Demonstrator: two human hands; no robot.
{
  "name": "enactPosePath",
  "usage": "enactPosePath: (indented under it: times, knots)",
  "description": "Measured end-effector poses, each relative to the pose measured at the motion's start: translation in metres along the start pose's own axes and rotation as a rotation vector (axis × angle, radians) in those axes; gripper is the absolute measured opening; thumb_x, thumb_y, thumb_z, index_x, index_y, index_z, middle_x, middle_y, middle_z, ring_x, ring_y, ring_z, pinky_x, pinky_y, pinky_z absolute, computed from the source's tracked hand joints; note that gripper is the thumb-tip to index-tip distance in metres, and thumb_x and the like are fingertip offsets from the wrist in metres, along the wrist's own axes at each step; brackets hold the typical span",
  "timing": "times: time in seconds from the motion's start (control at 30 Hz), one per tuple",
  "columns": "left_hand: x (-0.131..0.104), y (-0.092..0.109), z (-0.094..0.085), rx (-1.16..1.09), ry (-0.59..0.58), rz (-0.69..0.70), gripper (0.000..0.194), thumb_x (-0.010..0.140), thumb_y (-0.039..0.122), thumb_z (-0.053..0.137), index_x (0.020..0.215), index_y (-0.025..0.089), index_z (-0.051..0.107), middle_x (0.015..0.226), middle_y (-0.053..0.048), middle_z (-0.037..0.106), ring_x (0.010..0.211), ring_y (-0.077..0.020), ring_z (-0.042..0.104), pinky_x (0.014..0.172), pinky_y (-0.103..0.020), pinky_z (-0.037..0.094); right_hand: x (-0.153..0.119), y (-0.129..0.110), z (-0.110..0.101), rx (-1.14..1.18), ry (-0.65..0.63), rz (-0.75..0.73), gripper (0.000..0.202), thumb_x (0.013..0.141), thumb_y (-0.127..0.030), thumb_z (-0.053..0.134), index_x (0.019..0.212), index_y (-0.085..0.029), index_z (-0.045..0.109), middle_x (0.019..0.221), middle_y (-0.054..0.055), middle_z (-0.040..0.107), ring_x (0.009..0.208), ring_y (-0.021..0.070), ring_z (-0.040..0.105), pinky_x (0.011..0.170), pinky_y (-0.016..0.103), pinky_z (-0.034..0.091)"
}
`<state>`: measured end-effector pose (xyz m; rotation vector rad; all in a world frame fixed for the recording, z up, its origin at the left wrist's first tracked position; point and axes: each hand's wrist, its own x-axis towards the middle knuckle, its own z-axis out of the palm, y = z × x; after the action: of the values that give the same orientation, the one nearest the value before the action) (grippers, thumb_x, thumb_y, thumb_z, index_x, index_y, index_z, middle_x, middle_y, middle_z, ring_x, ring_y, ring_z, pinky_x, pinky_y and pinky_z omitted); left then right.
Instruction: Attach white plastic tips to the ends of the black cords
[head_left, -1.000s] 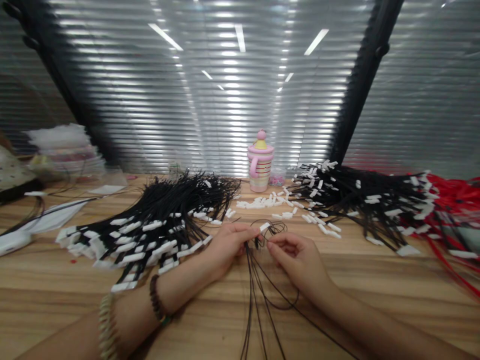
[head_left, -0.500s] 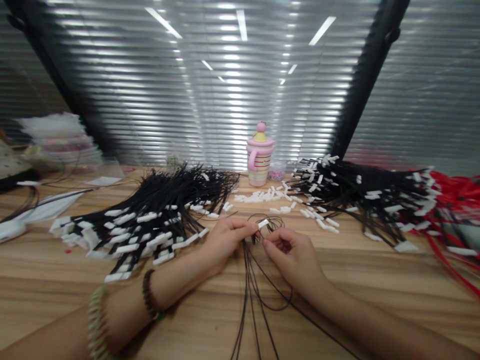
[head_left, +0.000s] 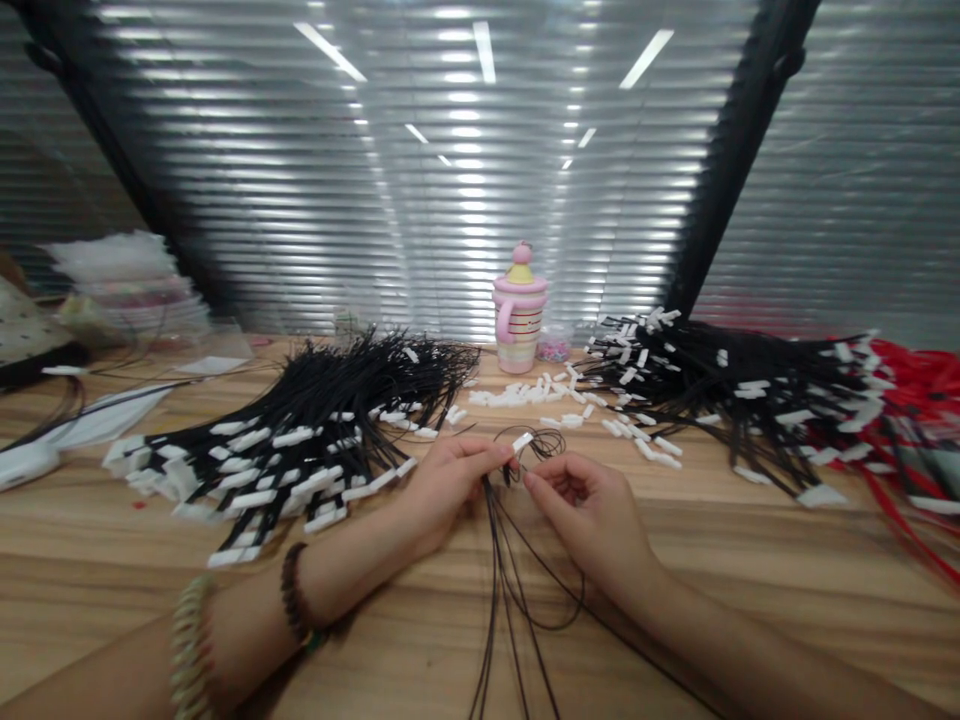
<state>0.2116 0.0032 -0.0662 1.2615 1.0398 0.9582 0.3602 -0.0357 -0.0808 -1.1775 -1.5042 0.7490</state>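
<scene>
"Holding anything in the left hand [head_left: 454, 490]?"

"Yes. Nearly closed, pinching thin black cords [head_left: 493, 575] between thumb and bent fingers, with a flat, glossy white tab [head_left: 522, 446] sticking out at the fingertips."

"And in the right hand [head_left: 592, 505]?"

"Curled loosely, thumb and forefinger pressed together, apparently nipping a fine strand of the same cords. Too thin to tell which."

"Lying where, those cords?"

"Between both hands, above the wood-grained table [head_left: 360, 650]. Wound into wiry loops just past the fingertips, then trailing smoothly downward, with a rounder loop curving off to the right."

"Anything around the left wrist?"

"Yes: wearing a dark bracelet [head_left: 294, 595] of round beads and, farther up, a pale, chunky band [head_left: 191, 645]."

"And farther off?"

"To the left, a bristly black heap [head_left: 352, 385] tipped with oblong white ends. To the right, a similar tangled pile [head_left: 765, 365], beside bright red strips [head_left: 922, 375]. Straight ahead, small white pieces [head_left: 521, 392] scattered before a rounded pink cup [head_left: 519, 325]."
</scene>
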Motion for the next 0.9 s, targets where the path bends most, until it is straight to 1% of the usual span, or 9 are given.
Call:
enactPosePath:
  times: [0.1,0.23,0.37,0.53,0.63,0.8,0.9]
  knots:
    - [0.0011,-0.0013,-0.0014,-0.005,-0.008,-0.012,0.020,0.066,0.034,0.065,0.065,0.015,0.067,0.057,0.001,0.054,0.046,-0.0030,0.031,0.043,-0.018,0.018,0.0007,0.0010,-0.0001,0.047,-0.020,0.014,0.016,0.074,-0.027,0.056,0.070,-0.012,0.060,0.062,0.004,0.060,0.057,0.0123,0.053,0.052,0.021,0.042]
    - [0.0012,-0.0010,-0.0020,0.020,-0.027,-0.015,0.022,0.065,0.035,0.065,0.066,0.013,0.067,0.060,0.000,0.056,0.047,-0.0027,0.032,0.044,-0.018,0.017,0.0014,0.0025,-0.0005,0.042,-0.037,0.014,0.017,0.076,-0.027,0.054,0.072,-0.012,0.061,0.063,0.004,0.060,0.057,0.0121,0.053,0.052,0.021,0.041]
    - [0.0021,0.0004,-0.0014,0.049,-0.023,-0.035,0.025,0.064,0.037,0.066,0.066,0.013,0.067,0.058,0.001,0.054,0.048,-0.0033,0.032,0.043,-0.018,0.018,0.0010,0.0015,-0.0006,0.006,-0.026,0.021,0.017,0.075,-0.025,0.054,0.071,-0.012,0.062,0.062,0.003,0.060,0.056,0.0114,0.053,0.051,0.020,0.040]
    - [0.0021,0.0025,0.0003,0.032,-0.048,-0.010,0.022,0.065,0.035,0.065,0.064,0.013,0.066,0.061,0.000,0.055,0.051,-0.0037,0.035,0.046,-0.017,0.020,0.0003,0.0012,-0.0002,-0.005,-0.030,0.022,0.017,0.076,-0.025,0.053,0.071,-0.012,0.063,0.062,0.003,0.061,0.056,0.0110,0.052,0.050,0.019,0.038]
    - [0.0013,0.0024,0.0007,0.029,-0.028,-0.010,0.021,0.065,0.034,0.065,0.066,0.013,0.066,0.064,0.000,0.056,0.051,-0.0040,0.036,0.046,-0.018,0.021,0.0005,0.0017,-0.0007,0.009,-0.035,0.034,0.018,0.076,-0.025,0.053,0.071,-0.011,0.063,0.061,0.003,0.060,0.055,0.0107,0.052,0.049,0.019,0.038]
    - [0.0020,0.0009,-0.0003,0.054,-0.019,-0.029,0.023,0.064,0.036,0.066,0.066,0.013,0.067,0.057,0.001,0.054,0.047,-0.0033,0.032,0.044,-0.018,0.018,0.0016,0.0013,-0.0009,0.026,-0.031,0.053,0.019,0.076,-0.026,0.053,0.071,-0.011,0.063,0.061,0.003,0.059,0.054,0.0105,0.051,0.049,0.019,0.037]
    - [0.0025,0.0007,-0.0008,0.062,-0.030,-0.028,0.024,0.065,0.038,0.064,0.065,0.014,0.067,0.058,0.002,0.054,0.046,-0.0023,0.030,0.043,-0.018,0.018,0.0021,0.0005,-0.0007,0.031,-0.032,0.054,0.019,0.076,-0.026,0.053,0.071,-0.010,0.063,0.060,0.003,0.059,0.053,0.0100,0.050,0.048,0.018,0.036]
